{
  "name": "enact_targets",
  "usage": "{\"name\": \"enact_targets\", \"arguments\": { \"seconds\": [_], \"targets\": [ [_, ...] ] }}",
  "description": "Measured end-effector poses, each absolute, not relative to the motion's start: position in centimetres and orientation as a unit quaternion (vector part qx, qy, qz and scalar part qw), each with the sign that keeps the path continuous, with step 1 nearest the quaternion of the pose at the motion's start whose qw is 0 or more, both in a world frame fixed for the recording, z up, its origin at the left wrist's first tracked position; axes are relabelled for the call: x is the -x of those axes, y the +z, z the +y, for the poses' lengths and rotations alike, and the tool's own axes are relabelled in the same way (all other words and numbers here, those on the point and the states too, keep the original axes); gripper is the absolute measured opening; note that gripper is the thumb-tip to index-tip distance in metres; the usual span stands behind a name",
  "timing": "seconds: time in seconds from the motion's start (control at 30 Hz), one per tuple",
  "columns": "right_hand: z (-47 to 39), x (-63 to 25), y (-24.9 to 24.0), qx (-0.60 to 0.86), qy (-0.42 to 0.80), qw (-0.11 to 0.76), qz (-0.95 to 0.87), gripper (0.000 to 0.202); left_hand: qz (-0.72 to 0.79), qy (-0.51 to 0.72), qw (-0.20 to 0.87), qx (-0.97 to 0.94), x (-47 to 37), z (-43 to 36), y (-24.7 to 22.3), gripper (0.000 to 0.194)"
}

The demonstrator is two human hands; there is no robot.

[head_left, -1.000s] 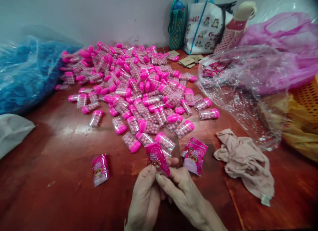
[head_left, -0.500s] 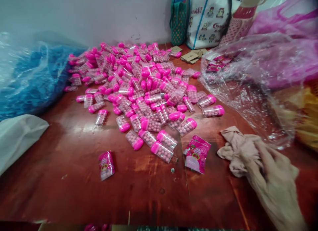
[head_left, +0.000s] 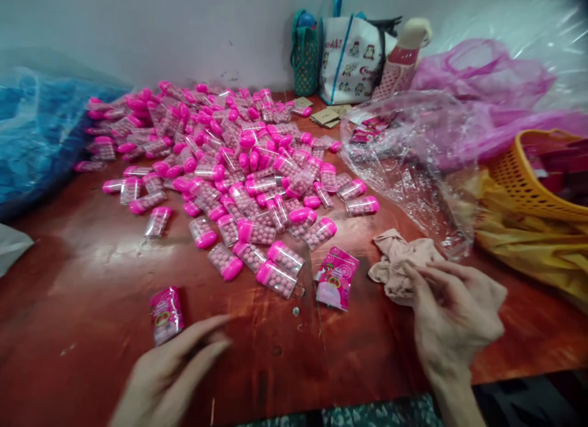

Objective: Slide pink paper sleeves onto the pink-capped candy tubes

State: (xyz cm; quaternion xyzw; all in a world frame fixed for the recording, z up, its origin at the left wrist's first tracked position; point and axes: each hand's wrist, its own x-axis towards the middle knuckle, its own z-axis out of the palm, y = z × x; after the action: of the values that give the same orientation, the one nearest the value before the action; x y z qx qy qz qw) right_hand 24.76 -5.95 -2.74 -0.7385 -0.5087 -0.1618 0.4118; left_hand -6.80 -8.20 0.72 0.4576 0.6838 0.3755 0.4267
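My left hand (head_left: 172, 369) is over the front left of the red-brown table, its fingers apart with nothing between them. Just beyond it lies a small box in a pink printed wrapper (head_left: 166, 315). My right hand (head_left: 452, 307) is at the near edge of a crumpled beige cloth (head_left: 404, 263); thumb and fingers come together, and whatever they hold is too small to make out. Left of the cloth lies a flat pink printed sleeve (head_left: 337, 278). A large pile of clear boxes with pink caps and pink balls (head_left: 257, 233) covers the table's middle and back.
A blue-filled plastic bag (head_left: 41, 139) stands at the left. At the back are a white printed bag (head_left: 349, 59), a green bottle pouch (head_left: 304, 59) and brown cards (head_left: 327, 116). Clear plastic (head_left: 408, 163) and a yellow basket (head_left: 528, 182) are at the right.
The view has turned to the right. My left hand has come in at the lower left. My right hand has drawn back from the cloth, and its fingers have come together.
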Motion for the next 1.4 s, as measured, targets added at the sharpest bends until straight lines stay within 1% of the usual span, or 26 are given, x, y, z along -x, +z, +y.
{"name": "enact_targets", "arguments": {
  "seconds": [0.03, 0.07, 0.1, 0.13, 0.2, 0.27, 0.37, 0.43, 0.5, 0.6, 0.7, 0.77, 0.9, 1.0, 1.07, 1.13, 1.2, 1.27, 1.3, 1.33, 1.4],
  "targets": [
    [-6.3, -23.5, -2.5, 0.732, -0.151, 0.401, -0.53, 0.018, 0.651, 0.316, 0.437, -0.534, 4.6, -6.9, 0.9, 0.026],
    [-6.7, -22.3, -2.3, 0.72, -0.122, 0.387, -0.563, 0.017, 0.613, 0.309, 0.425, -0.59, 2.3, -5.8, 1.0, 0.021],
    [-6.9, -21.2, -2.3, 0.711, -0.073, 0.37, -0.593, 0.02, 0.575, 0.298, 0.426, -0.632, 0.1, -4.8, 1.1, 0.02],
    [-7.1, -20.2, -2.5, 0.72, -0.016, 0.338, -0.606, 0.023, 0.553, 0.296, 0.42, -0.656, -1.9, -4.0, 1.1, 0.021],
    [-7.0, -18.9, -2.9, 0.737, 0.063, 0.283, -0.61, 0.028, 0.56, 0.312, 0.376, -0.669, -5.0, -3.0, 0.7, 0.025],
    [-6.7, -18.6, -3.5, 0.753, 0.109, 0.262, -0.594, 0.03, 0.55, 0.34, 0.376, -0.663, -6.7, -2.5, 0.0, 0.024],
    [-6.2, -19.1, -3.9, 0.758, 0.175, 0.296, -0.554, 0.033, 0.523, 0.425, 0.418, -0.609, -7.4, -2.2, -1.4, 0.018],
    [-5.9, -19.5, -3.9, 0.751, 0.206, 0.328, -0.535, 0.035, 0.517, 0.452, 0.437, -0.582, -7.3, -2.1, -2.2, 0.017],
    [-5.8, -19.8, -3.8, 0.744, 0.206, 0.341, -0.536, 0.036, 0.521, 0.442, 0.446, -0.577, -7.2, -2.0, -2.8, 0.018],
    [-5.7, -19.9, -3.9, 0.74, 0.189, 0.338, -0.55, 0.036, 0.536, 0.431, 0.44, -0.577, -7.0, -2.0, -3.2, 0.022],
    [-5.7, -20.2, -4.2, 0.73, 0.187, 0.34, -0.562, 0.03, 0.545, 0.426, 0.423, -0.585, -7.1, -2.0, -3.4, 0.022],
    [-5.7, -20.6, -4.3, 0.719, 0.174, 0.356, -0.57, 0.027, 0.551, 0.41, 0.412, -0.599, -7.3, -2.1, -3.3, 0.021],
    [-5.9, -21.4, -3.5, 0.735, 0.141, 0.39, -0.536, 0.031, 0.574, 0.378, 0.389, -0.614, -7.8, -2.4, -3.4, 0.025],
    [-6.0, -21.5, -2.2, 0.746, 0.216, 0.405, -0.482, 0.025, 0.598, 0.401, 0.359, -0.594, -7.8, -2.7, -3.2, 0.034],
    [-6.2, -21.1, -1.4, 0.724, 0.288, 0.416, -0.469, 0.026, 0.603, 0.434, 0.339, -0.577, -7.5, -2.8, -2.7, 0.035],
    [-6.4, -20.3, -1.1, 0.691, 0.332, 0.421, -0.485, 0.025, 0.583, 0.463, 0.372, -0.555, -7.2, -2.9, -1.8, 0.031],
    [-6.6, -19.4, -1.1, 0.657, 0.34, 0.417, -0.527, 0.023, 0.532, 0.465, 0.481, -0.519, -7.0, -3.0, -1.0, 0.026],
    [-6.7, -18.5, -1.3, 0.632, 0.329, 0.407, -0.572, 0.022, 0.48, 0.459, 0.578, -0.474, -6.9, -3.0, -0.5, 0.014],
    [-6.7, -18.1, -1.4, 0.624, 0.326, 0.401, -0.586, 0.022, 0.465, 0.462, 0.607, -0.449, -6.8, -3.0, -0.5, 0.008],
    [-6.7, -17.8, -1.4, 0.618, 0.328, 0.398, -0.594, 0.023, 0.459, 0.469, 0.627, -0.419, -6.8, -3.0, -0.5, 0.006],
    [-6.7, -17.5, -1.4, 0.605, 0.37, 0.392, -0.586, 0.023, 0.467, 0.49, 0.649, -0.349, -6.6, -3.0, -0.6, 0.007]
  ]
}}
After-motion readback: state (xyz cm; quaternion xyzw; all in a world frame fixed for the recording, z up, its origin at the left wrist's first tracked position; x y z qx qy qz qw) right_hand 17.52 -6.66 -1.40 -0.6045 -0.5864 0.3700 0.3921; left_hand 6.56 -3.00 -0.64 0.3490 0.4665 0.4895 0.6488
